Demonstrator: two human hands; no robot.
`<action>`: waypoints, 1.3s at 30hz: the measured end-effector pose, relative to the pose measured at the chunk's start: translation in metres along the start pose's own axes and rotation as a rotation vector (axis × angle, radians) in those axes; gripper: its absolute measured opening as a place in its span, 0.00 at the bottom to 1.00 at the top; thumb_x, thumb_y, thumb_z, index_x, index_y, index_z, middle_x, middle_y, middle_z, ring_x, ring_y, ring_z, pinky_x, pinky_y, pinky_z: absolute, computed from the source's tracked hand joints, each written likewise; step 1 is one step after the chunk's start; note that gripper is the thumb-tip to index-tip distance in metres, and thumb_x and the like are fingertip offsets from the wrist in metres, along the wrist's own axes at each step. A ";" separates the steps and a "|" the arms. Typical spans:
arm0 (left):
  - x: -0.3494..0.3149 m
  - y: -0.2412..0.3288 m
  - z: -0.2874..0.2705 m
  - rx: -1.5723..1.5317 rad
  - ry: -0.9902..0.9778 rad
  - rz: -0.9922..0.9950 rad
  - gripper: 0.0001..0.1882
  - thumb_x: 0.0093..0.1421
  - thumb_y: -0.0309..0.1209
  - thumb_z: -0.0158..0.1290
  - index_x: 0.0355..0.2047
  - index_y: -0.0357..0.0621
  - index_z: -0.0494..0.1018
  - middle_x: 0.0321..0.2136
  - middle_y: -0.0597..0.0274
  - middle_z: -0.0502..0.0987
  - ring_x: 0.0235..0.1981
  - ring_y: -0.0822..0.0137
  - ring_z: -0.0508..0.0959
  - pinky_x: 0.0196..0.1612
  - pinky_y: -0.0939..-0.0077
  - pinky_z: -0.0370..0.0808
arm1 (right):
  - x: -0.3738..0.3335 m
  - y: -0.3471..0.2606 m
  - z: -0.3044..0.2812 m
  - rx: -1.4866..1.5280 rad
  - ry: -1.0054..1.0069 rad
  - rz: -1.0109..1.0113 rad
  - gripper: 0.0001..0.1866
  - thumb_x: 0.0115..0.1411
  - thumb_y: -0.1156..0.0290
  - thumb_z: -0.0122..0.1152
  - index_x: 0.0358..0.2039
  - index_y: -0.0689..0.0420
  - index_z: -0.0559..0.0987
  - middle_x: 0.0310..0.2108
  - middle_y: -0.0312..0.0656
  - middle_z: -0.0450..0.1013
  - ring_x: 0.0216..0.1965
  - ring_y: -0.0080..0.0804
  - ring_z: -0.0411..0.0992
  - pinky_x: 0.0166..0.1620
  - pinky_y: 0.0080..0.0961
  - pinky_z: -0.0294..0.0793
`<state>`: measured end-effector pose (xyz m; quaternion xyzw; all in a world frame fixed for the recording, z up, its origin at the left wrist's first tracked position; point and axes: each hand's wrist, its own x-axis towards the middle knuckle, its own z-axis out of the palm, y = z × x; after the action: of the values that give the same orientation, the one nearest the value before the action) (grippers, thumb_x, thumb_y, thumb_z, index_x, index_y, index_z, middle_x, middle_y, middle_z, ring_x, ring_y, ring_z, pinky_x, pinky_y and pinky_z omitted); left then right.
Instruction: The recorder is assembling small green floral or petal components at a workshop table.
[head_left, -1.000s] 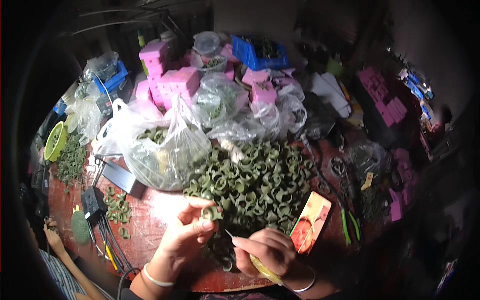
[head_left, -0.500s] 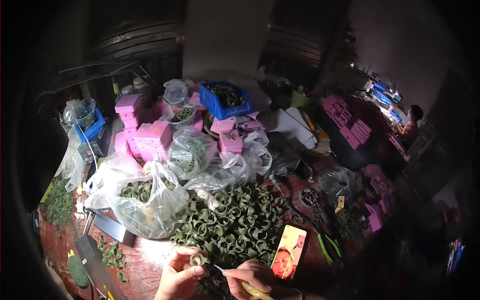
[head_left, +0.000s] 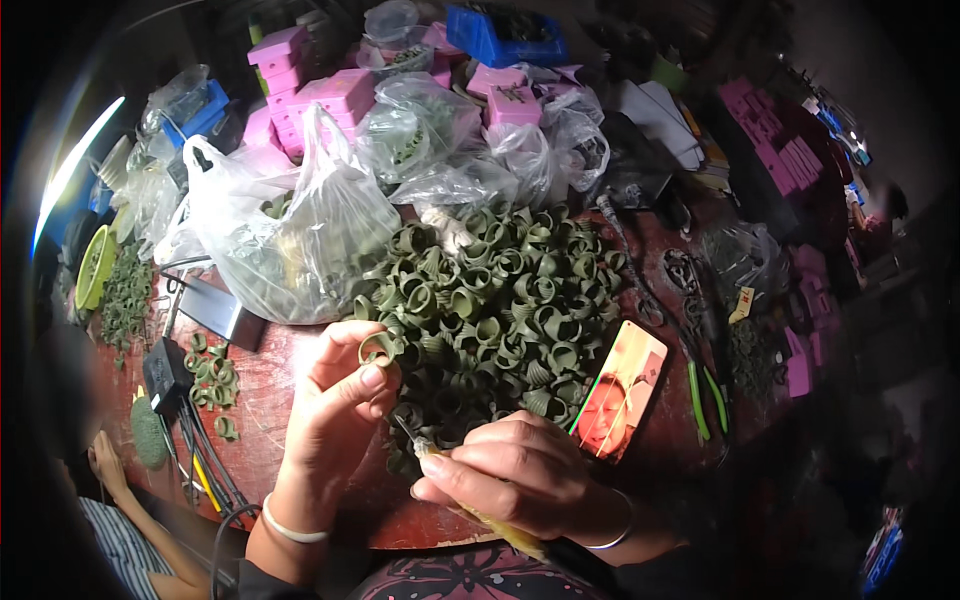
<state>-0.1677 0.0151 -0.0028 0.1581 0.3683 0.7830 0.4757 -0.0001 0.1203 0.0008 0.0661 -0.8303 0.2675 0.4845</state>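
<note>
Pinched between the thumb and fingers of my left hand (head_left: 335,390) is a small dark green ring (head_left: 388,344), held upright just off the left edge of a big pile of similar green rings (head_left: 490,330). My right hand (head_left: 520,475) is closed around a thin pointed tool (head_left: 512,535) with a yellow wrapped handle. Its fine tip points up and left, below the ring and apart from it. Both hands are over the near side of the pile.
Right of the pile lies a lit phone (head_left: 628,375), then green-handled pliers (head_left: 697,400). A bulging plastic bag (head_left: 300,250) and pink boxes (head_left: 335,95) stand behind. Loose rings (head_left: 212,380) and cables (head_left: 205,450) lie left. Another person's arm (head_left: 120,480) shows at lower left.
The view has tipped downward, so the table appears higher and my forearms show. The ring and the tool's tip, close together before, are now farther apart.
</note>
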 end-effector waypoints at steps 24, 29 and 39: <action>-0.009 -0.010 -0.005 0.037 -0.069 -0.080 0.19 0.54 0.15 0.60 0.45 0.40 0.70 0.36 0.63 0.73 0.36 0.72 0.77 0.35 0.80 0.78 | 0.005 -0.009 0.002 -0.272 0.079 0.296 0.17 0.50 0.81 0.69 0.42 0.59 0.79 0.27 0.39 0.70 0.23 0.33 0.69 0.27 0.27 0.71; -0.011 -0.009 0.003 0.122 -0.135 -0.059 0.17 0.56 0.19 0.60 0.45 0.41 0.70 0.38 0.67 0.72 0.36 0.78 0.72 0.36 0.83 0.76 | 0.015 -0.003 0.004 -0.166 -0.056 0.452 0.19 0.48 0.82 0.70 0.42 0.55 0.81 0.28 0.39 0.68 0.27 0.32 0.68 0.30 0.24 0.69; -0.009 -0.008 -0.001 0.149 -0.303 -0.200 0.05 0.62 0.27 0.56 0.36 0.37 0.76 0.38 0.62 0.75 0.33 0.75 0.76 0.33 0.82 0.75 | 0.008 0.005 0.001 0.234 0.099 0.775 0.14 0.63 0.64 0.59 0.42 0.61 0.80 0.31 0.39 0.72 0.29 0.27 0.71 0.32 0.21 0.71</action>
<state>-0.1591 0.0089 -0.0085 0.2716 0.3634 0.6696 0.5881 -0.0072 0.1250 0.0052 -0.2098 -0.7333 0.5259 0.3763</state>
